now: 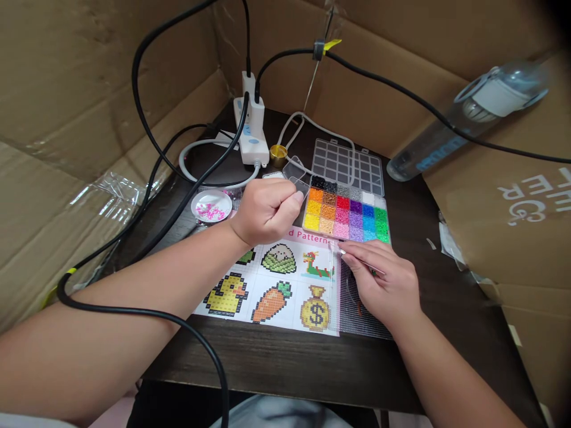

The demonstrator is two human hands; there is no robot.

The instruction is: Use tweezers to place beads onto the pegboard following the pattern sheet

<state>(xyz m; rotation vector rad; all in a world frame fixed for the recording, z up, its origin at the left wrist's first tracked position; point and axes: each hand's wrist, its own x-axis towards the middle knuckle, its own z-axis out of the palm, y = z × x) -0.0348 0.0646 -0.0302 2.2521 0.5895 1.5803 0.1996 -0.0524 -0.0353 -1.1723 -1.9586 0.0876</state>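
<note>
Closed in a fist, my left hand is above the top of the pattern sheet. A small clear plastic piece shows beside its thumb; I cannot tell whether the fingers grip it. My right hand is shut on slim metal tweezers, their tip at the sheet's upper right edge, just below the bead box. Small beads in many colours fill its compartments, and its clear lid lies folded back. A dark mesh mat shows under the sheet and my right hand.
A white dish with pink beads stands left of my left hand. Behind are a white power strip and a small gold cup. A black cable crosses my left forearm. A bottle leans against the cardboard wall.
</note>
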